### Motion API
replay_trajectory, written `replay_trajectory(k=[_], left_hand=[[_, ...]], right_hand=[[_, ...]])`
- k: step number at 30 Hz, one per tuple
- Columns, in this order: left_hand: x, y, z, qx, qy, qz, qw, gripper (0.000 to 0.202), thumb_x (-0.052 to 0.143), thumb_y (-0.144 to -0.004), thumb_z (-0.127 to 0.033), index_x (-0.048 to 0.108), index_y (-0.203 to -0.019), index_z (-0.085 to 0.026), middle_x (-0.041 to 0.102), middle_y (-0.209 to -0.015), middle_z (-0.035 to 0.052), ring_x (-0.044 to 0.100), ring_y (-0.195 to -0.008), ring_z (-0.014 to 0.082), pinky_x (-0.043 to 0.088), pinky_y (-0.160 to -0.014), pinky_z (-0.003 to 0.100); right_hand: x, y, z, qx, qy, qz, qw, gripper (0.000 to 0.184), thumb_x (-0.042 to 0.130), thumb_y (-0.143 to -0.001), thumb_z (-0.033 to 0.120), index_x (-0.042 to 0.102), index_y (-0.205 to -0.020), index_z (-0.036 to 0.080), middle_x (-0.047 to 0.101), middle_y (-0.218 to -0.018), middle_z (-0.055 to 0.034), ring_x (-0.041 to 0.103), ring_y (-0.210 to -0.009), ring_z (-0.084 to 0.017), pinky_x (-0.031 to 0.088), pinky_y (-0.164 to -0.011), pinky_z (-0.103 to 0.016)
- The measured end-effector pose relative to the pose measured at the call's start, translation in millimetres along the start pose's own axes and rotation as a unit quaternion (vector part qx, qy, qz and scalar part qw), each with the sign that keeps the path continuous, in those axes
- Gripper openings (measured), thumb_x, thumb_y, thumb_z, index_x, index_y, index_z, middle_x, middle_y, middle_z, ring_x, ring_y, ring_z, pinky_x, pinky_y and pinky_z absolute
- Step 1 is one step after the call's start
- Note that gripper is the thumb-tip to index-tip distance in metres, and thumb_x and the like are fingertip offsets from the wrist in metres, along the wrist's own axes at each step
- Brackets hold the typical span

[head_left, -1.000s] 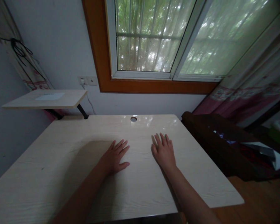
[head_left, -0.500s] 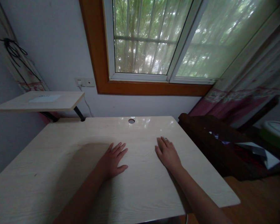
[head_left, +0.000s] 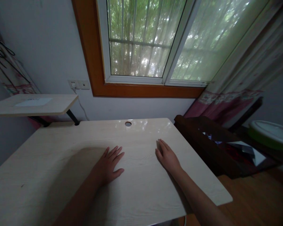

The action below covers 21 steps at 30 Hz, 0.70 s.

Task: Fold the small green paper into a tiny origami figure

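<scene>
My left hand rests palm down on the pale wood-grain desk, its fingers spread and the thumb pointing right. Nothing is in it. To the right, my right hand is tilted towards its side at the desk surface, with fingers stretched forward and the thumb apart from them. No object shows in this hand, though its palm is partly hidden. Bare desktop lies between the two hands, and a round cable hole sits beyond them near the back edge.
A raised shelf with a paper sheet stands at the back left. Behind the desk are a wall socket and a window. On the right, a dark wooden piece of furniture holds papers and a green-and-white round object.
The view has turned slightly right, so the desk and shelf appear further left. My right hand has rolled more onto its side, and its fingers look closer together. My left hand stays spread.
</scene>
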<state>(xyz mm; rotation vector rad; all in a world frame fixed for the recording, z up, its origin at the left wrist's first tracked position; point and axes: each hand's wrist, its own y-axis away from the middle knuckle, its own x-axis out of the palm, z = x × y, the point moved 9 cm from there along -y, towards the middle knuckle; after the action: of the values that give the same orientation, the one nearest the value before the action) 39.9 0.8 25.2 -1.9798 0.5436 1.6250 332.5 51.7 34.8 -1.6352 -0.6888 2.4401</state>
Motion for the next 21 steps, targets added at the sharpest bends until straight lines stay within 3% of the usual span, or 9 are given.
replay_trajectory(k=[9,15,18,21], left_hand=[[-1.2,-1,1,-0.007,0.003,-0.002,1.0,0.061,0.046,-0.094,-0.049,0.03,-0.149,-0.029,0.023,-0.158,0.0042,0.02,-0.146,0.0246,0.011,-0.119,0.052],[-0.4,-2,3,-0.005,-0.011,-0.011,1.0,0.058,0.044,-0.096,-0.047,0.03,-0.149,-0.03,0.023,-0.158,0.0025,0.02,-0.146,0.0233,0.014,-0.119,0.051],[1.3,-1,4,0.0,-0.014,-0.019,1.0,0.057,0.044,-0.096,-0.047,0.031,-0.149,-0.03,0.024,-0.158,0.0028,0.022,-0.145,0.0232,0.014,-0.119,0.049],[2.9,-2,5,0.002,-0.02,-0.019,1.0,0.057,0.043,-0.097,-0.048,0.031,-0.149,-0.03,0.024,-0.158,0.0029,0.022,-0.145,0.023,0.014,-0.119,0.049]], right_hand=[[-5,-5,-11,0.008,-0.08,0.007,0.997,0.049,0.047,-0.094,0.033,0.047,-0.14,0.018,0.049,-0.143,-0.0106,0.047,-0.131,-0.025,0.038,-0.113,-0.044],[-16,-3,-26,0.055,-0.163,-0.033,0.985,0.047,0.05,-0.093,0.035,0.053,-0.136,0.019,0.054,-0.138,-0.01,0.051,-0.127,-0.026,0.039,-0.11,-0.046],[-29,-4,-44,0.079,-0.188,-0.05,0.978,0.046,0.05,-0.093,0.036,0.053,-0.136,0.022,0.054,-0.138,-0.009,0.05,-0.129,-0.026,0.038,-0.111,-0.047],[-55,-11,-80,0.12,-0.198,-0.079,0.97,0.045,0.049,-0.093,0.038,0.054,-0.136,0.023,0.054,-0.138,-0.0082,0.05,-0.129,-0.026,0.037,-0.11,-0.046]])
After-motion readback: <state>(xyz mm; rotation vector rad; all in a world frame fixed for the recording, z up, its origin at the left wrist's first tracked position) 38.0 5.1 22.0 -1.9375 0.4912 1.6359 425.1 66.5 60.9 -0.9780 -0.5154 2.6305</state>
